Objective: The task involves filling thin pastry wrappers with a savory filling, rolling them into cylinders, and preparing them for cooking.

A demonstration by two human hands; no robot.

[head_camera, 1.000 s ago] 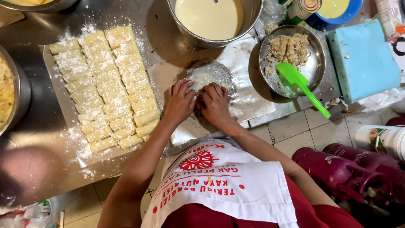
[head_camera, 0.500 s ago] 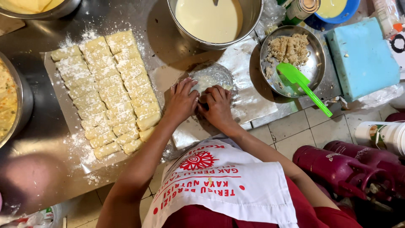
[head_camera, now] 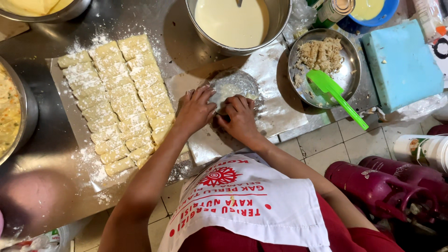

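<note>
Wrapper sheet (head_camera: 233, 86) flat on surface (head_camera: 140, 18); left hand (head_camera: 195, 111), right hand (head_camera: 239, 119) side by side, fingers pressing its near edge, right of floured rolls (head_camera: 116, 98).

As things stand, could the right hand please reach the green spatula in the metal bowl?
Probably yes: the right hand rests on the wrapper, and only bare foil lies between it and the green spatula beside it.

A food-prep kitchen — floured steel counter (head_camera: 56, 186), batter pot (head_camera: 233, 23), rows of rolled snacks (head_camera: 116, 98), gas cylinders (head_camera: 373, 186).

floured rolls in rows (head_camera: 119, 100) | batter pot (head_camera: 235, 23) | green spatula (head_camera: 337, 95) in bowl of, seemingly, crumbs (head_camera: 350, 70) | blue sponge block (head_camera: 401, 65)
</note>
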